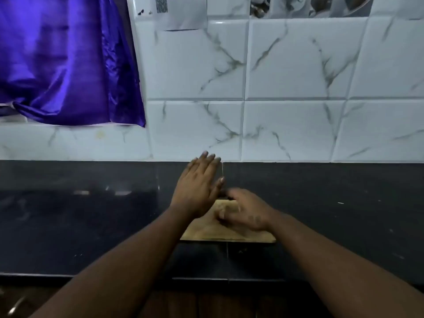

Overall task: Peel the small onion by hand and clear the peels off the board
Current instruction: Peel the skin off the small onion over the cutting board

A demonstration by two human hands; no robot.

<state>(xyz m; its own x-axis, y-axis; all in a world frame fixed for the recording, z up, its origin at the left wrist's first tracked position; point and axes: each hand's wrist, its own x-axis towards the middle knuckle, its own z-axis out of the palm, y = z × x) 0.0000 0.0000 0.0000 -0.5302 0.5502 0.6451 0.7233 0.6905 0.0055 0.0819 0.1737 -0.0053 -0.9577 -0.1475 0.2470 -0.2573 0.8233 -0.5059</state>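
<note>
A small wooden cutting board lies on the dark countertop, close to the front edge. My left hand is raised over the board's far left corner, fingers straight and together, holding nothing. My right hand is blurred and lies low over the board's middle, fingers curled downward. Whether it holds anything is unclear. No onion or peel shows plainly; both hands cover much of the board.
A white marble-patterned tiled wall rises right behind the countertop. A purple satin cloth hangs at the upper left. Small specks lie on the counter to the right and just in front of the board.
</note>
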